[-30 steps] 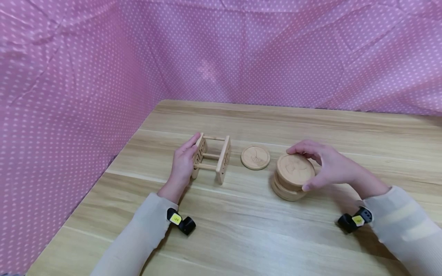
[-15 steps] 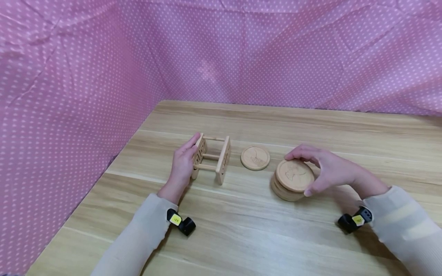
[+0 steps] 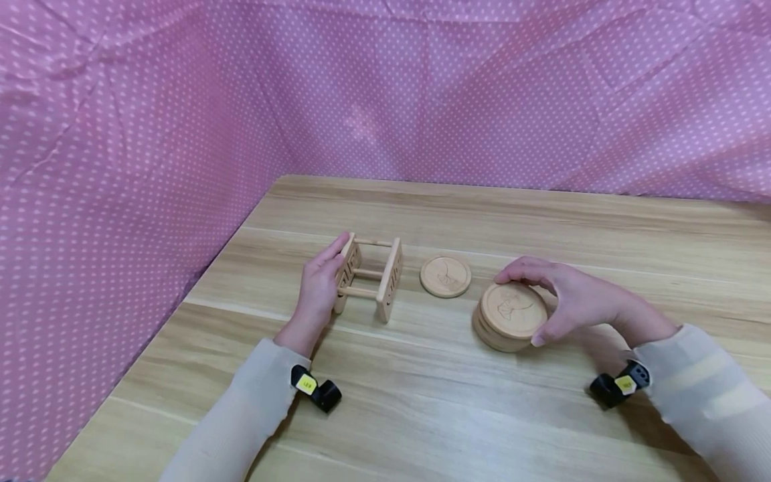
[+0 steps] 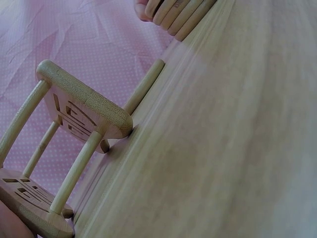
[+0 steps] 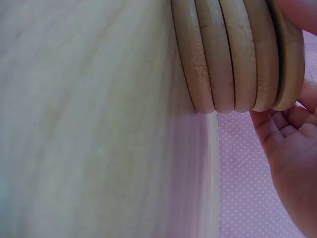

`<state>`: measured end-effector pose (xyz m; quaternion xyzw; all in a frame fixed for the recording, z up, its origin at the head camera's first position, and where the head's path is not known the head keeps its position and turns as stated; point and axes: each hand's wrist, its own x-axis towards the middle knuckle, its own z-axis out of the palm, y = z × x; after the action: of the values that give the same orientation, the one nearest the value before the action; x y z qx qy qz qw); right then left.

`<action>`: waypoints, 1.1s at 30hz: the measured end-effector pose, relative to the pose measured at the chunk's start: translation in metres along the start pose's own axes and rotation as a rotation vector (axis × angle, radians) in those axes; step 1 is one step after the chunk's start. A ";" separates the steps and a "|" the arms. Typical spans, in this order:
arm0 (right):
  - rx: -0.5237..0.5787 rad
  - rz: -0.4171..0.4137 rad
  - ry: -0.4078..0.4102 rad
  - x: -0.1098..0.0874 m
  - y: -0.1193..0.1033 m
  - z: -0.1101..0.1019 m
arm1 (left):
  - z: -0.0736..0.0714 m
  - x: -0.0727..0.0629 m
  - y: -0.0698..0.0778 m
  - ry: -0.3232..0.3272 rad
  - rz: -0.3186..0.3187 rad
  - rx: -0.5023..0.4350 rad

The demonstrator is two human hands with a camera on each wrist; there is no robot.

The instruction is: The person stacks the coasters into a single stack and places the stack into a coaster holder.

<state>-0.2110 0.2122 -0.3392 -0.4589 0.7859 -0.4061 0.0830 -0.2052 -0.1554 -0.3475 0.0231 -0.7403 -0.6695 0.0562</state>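
Bringing the top disc (image 3: 514, 310) lower over the stack of discs (image 3: 498, 341) than a second ago, and dipping the right hand (image 3: 575, 301) along with it; keeping the left hand (image 3: 317, 284) and the wooden rack (image 3: 390, 278) in place meanwhile. Arching the right hand in from the right, reaching the index finger to the disc's far edge and setting the thumb at its near right edge, pinching it in a wide spread. Showing five disc edges in the right wrist view, with a dark slit beneath the uppermost; perhaps touching the disc below along one side, though hard to be sure at such blur. Holding the left hand nearly flat, with straight fingers pointing forward, touching the outer face of the rack's left panel (image 4: 34, 215). Resting the rack upright on the table (image 3: 391, 415), left of the stack, with a loose disc (image 3: 446, 276) lying flat between the two. Extending both forearms forward and inward in pale sleeves (image 3: 247, 395), with a small black camera (image 3: 610, 389) at each cuff.
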 end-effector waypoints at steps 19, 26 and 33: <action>-0.013 0.004 -0.014 0.000 0.002 0.001 | 0.000 0.000 -0.001 -0.004 0.021 -0.009; 0.013 0.014 -0.018 -0.001 0.004 0.002 | 0.000 0.000 0.000 -0.001 0.010 -0.016; 0.027 0.007 -0.030 0.000 0.003 0.001 | 0.000 0.000 -0.001 -0.006 0.025 -0.013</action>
<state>-0.2128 0.2123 -0.3415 -0.4610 0.7805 -0.4095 0.1027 -0.2050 -0.1553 -0.3482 0.0115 -0.7362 -0.6737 0.0623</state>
